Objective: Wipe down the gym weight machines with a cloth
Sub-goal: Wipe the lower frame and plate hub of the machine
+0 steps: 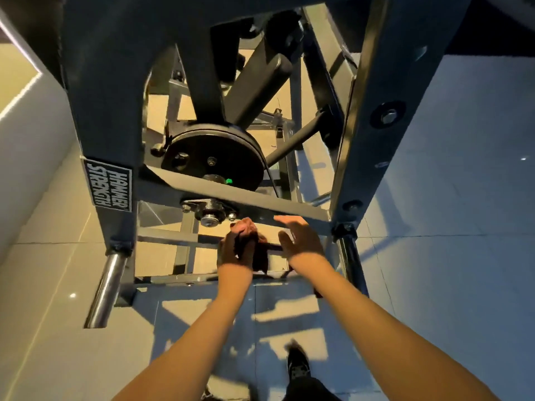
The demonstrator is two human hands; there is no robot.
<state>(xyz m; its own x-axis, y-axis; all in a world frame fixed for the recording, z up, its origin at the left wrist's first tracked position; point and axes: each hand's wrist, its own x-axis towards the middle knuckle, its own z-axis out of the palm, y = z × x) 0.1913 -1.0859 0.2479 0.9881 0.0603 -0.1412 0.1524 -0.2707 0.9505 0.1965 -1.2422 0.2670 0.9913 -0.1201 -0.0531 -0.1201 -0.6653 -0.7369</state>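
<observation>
Wiping step, low on the machine frame point(95, 91). My left hand point(235, 251) grips the cloth point(260, 257), bunched, just under the slanted crossbar point(289, 209); I judge that bar is the surface in hand. My right hand point(301, 241) is wide, fingers straight, tips at the bar's lower edge; I cannot tell if they touch. The cloth hangs between both hands.

Next move, as I read it: press the cloth onto the bar and sweep toward 3 o'clock, with the right hand giving way.

In the way: bolted bearing point(212, 213) at the cloth's 10 o'clock, a snag risk. Black wheel point(214, 157) at 12. Steel peg point(105, 290) at 8, darker peg point(350, 256) at 3. Label point(108, 183) at 10. Shoe point(296, 363) at 6.
</observation>
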